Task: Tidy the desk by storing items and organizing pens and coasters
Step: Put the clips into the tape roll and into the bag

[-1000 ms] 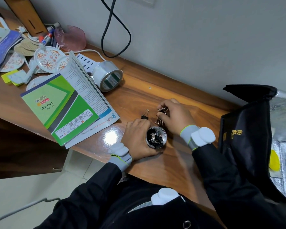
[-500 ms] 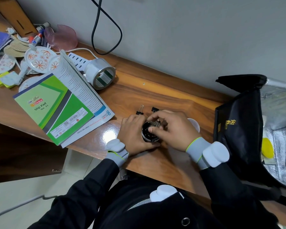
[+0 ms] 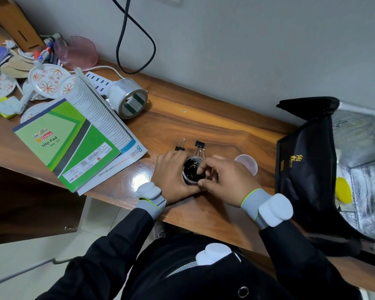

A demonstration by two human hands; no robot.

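Observation:
A small round clear tub (image 3: 191,171) holding several black binder clips stands near the desk's front edge. My left hand (image 3: 171,176) grips its left side. My right hand (image 3: 222,180) hovers over the tub's mouth, with curled fingertips pinching a clip at the rim. Two black binder clips (image 3: 180,146) (image 3: 199,146) lie on the wood just behind the tub. The tub's round translucent lid (image 3: 247,166) lies flat to the right of my right hand. Floral coasters (image 3: 47,80) and marker pens (image 3: 44,51) sit at the far left.
A green slip pad (image 3: 67,141) lies on an open booklet left of my hands. A silver tape roll (image 3: 131,100) and a white power strip lie behind them. An open black foil-lined bag (image 3: 312,165) stands at the right. A black cable hangs down the wall.
My right hand moved from the loose clips behind the tub to over the tub's mouth. The lid beside it has come into sight. My left hand stayed on the tub.

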